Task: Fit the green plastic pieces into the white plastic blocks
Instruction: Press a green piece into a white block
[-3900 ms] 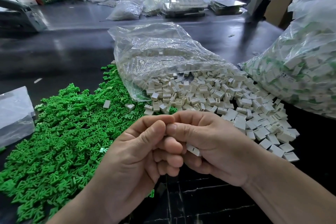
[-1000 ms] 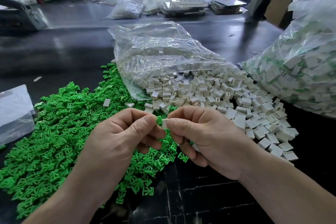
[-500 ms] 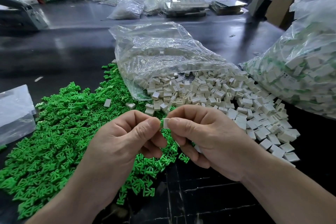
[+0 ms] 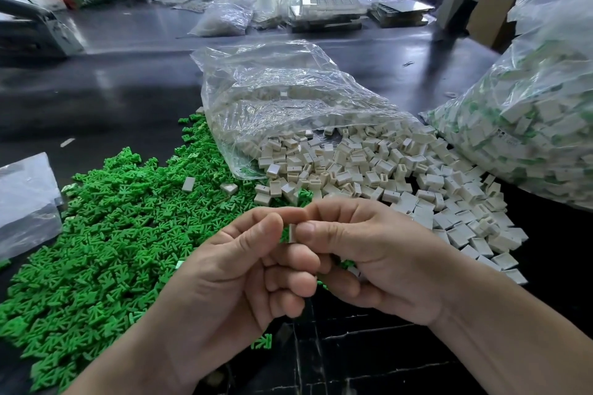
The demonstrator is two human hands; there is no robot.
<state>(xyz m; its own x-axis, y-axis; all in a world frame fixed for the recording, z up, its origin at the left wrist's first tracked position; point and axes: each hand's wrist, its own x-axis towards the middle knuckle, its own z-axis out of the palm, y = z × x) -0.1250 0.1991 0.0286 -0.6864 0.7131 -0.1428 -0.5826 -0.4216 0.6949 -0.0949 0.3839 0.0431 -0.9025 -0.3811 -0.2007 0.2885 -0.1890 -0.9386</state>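
From the head camera, the one view there is, the green tip that showed between the two thumbs a second ago is gone from sight; half a second ago only the white block showed there, and now the hands have closed in tighter, the left hand (image 4: 237, 269) pressed up against the right hand (image 4: 378, 263) with their curled fingers touching. The bags and heaps on the table have not shifted.

Both hands sit low in the middle, above the dark table (image 4: 369, 359), forearms coming in from the bottom corners. The left thumb lies along the top of its bent fingers, its tip against the white block (image 4: 292, 232), which stands on edge, pinched between that thumb and the right thumb and forefinger. So both hands are clenched on that one block. A little green shows under the right palm, too hidden to say what holds it.

The loose green pieces (image 4: 106, 234) spread in a heap to the left. The white blocks (image 4: 385, 170) spill from a clear bag (image 4: 272, 99) just behind the hands. A fuller bag of white and green parts (image 4: 542, 112) leans at the right.
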